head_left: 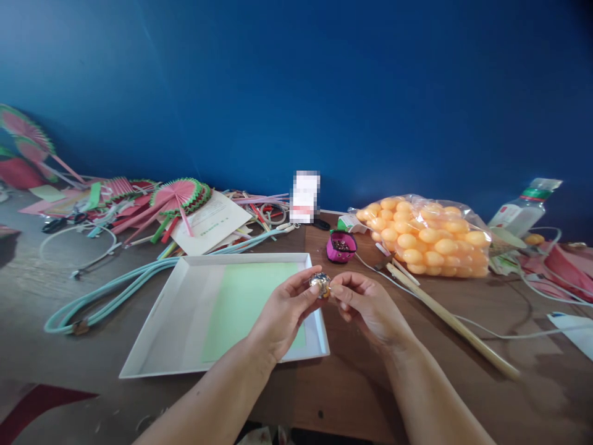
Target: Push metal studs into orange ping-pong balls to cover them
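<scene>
My left hand [290,306] grips a small round ball [319,284] with a shiny silver and gold surface between thumb and fingers. Close by on its right, my right hand [364,303] has thumb and forefinger pinched at the ball's edge; whatever lies in that pinch is too small to make out. Both hands are over the right edge of a shallow white tray [157,327] with a light green sheet [245,309] in it. Just beyond the hands stands a small purple container [341,247] holding tiny dark bits.
A clear bag of orange balls [430,238] lies at back right, near a bottle [523,207]. A wooden stick [458,321] slants across the right side. Paper fans [178,201], a paper sheet [210,222] and a blue cable loop [115,287] lie left. A blue wall [296,93] rises behind.
</scene>
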A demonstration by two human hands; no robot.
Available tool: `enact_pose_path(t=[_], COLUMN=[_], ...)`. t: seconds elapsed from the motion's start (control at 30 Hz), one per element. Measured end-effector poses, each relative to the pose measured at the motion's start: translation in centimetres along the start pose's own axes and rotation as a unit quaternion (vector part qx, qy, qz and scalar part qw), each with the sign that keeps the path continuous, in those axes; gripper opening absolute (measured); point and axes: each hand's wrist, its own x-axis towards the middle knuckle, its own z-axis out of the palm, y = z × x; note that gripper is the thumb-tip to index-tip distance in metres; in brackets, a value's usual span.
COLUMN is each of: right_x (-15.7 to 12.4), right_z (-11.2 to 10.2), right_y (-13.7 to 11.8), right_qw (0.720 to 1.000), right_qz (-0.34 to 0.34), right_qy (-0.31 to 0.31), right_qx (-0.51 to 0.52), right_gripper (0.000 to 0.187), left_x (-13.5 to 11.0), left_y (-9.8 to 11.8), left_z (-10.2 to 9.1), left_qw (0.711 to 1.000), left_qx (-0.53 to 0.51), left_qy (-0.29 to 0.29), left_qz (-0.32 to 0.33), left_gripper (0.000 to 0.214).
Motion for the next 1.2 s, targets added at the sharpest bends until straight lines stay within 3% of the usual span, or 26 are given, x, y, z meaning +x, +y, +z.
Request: enact_pose_path(t=[1.2], right_x=[-0.01], right_z=[-0.08], right_y=[0.07], right_qw=[0.999], right_qz=[0.023], right_qy=[-0.021], right_qx=[0.025], right_gripper=[0.020], left_x=[0.17], left_y=[-0.09], left_z=[-0.04], left_qw=[1.000], left_qx=[0.023], left_qy=[0.005], left_qz=[-0.002], left_gripper=[0.044])
